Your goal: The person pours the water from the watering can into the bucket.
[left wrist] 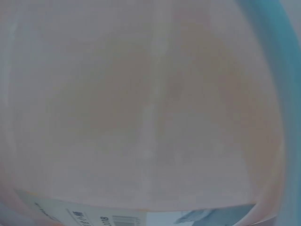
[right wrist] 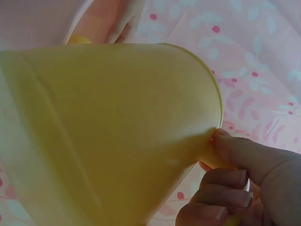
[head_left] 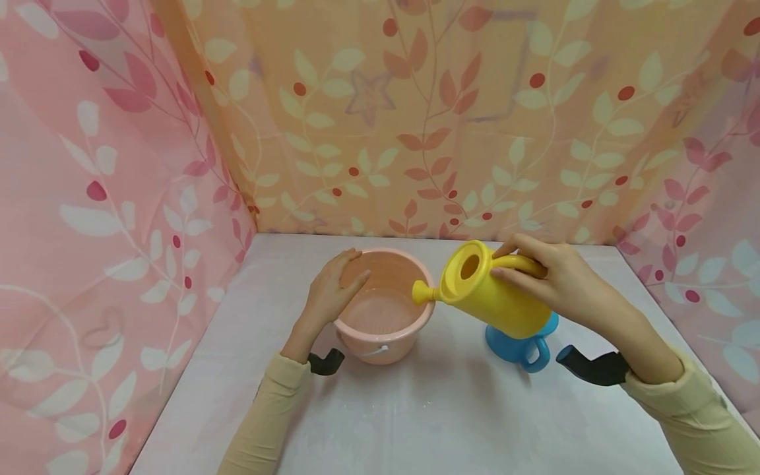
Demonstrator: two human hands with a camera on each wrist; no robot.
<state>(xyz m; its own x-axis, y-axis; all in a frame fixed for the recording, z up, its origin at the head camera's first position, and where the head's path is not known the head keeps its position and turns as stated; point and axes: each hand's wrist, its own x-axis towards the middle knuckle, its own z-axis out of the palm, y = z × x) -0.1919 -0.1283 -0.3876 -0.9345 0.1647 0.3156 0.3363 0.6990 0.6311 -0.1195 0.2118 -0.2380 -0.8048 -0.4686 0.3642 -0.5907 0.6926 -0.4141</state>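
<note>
A yellow watering can is tilted leftward, its spout over the right rim of a pink bucket. My right hand grips the can's handle, fingers curled round it, as the right wrist view also shows; there the can body fills the middle. At the bucket's left side, my left hand holds the rim, with the thumb on the inner side. The left wrist view is taken up by a blurred pale surface with a label at its bottom. No water is visible leaving the spout.
A blue cup-like thing with a handle stands on the white table, partly hidden below the watering can. Patterned cloth walls enclose the back and both sides. A white bucket handle hangs at the bucket's front.
</note>
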